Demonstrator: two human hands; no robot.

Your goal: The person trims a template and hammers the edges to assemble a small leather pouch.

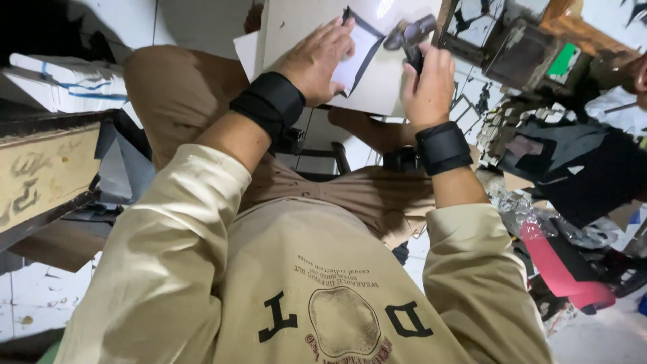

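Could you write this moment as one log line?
left hand: flat on white piece | right hand: holds dark tool | board: on lap

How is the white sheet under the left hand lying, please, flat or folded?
Flat: the white sheet lies spread on the board, pressed by the left hand.

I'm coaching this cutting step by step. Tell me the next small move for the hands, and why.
Probably draw the dark tool in the right hand a little further along the black border of the white sheet, since its tip sits at the sheet's upper corner. The left hand lies flat on the sheet, pinning it to the pale board.
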